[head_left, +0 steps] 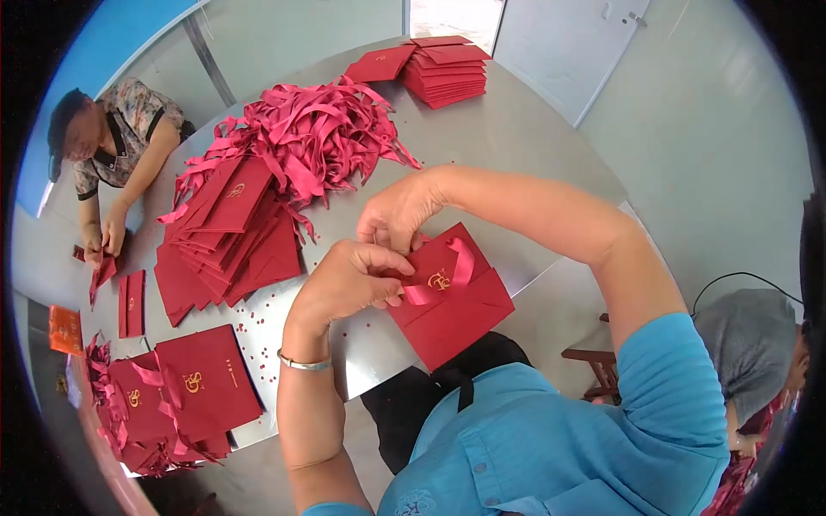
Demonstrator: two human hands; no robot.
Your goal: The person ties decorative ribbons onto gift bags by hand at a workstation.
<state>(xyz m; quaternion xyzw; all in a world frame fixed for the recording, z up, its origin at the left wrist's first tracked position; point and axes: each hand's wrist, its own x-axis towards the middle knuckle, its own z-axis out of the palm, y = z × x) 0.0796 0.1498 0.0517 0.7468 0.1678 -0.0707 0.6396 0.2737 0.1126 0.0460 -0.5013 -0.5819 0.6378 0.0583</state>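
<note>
A red paper gift bag (456, 322) with a gold emblem lies tilted in front of me, partly over the table's near edge. Its pink ribbon (463, 262) forms a loop across the front. My left hand (348, 279), with a silver bangle at the wrist, pinches thumb and fingers together on the ribbon at the bag's upper left edge. Just beyond it, my right hand (397, 213) is closed, fingers curled down at the same edge. A bit of pink shows by its fingertips, but what they grip is hidden.
Behind my hands lies a heap of pink ribbons (318, 133), beside stacked red bags (228, 224). More folded bags (443, 73) stand at the far end. Ribboned bags (206, 374) lie at left. Small red dots (258, 327) are scattered. A co-worker (129, 146) handles red pieces; another person (748, 344) sits at right.
</note>
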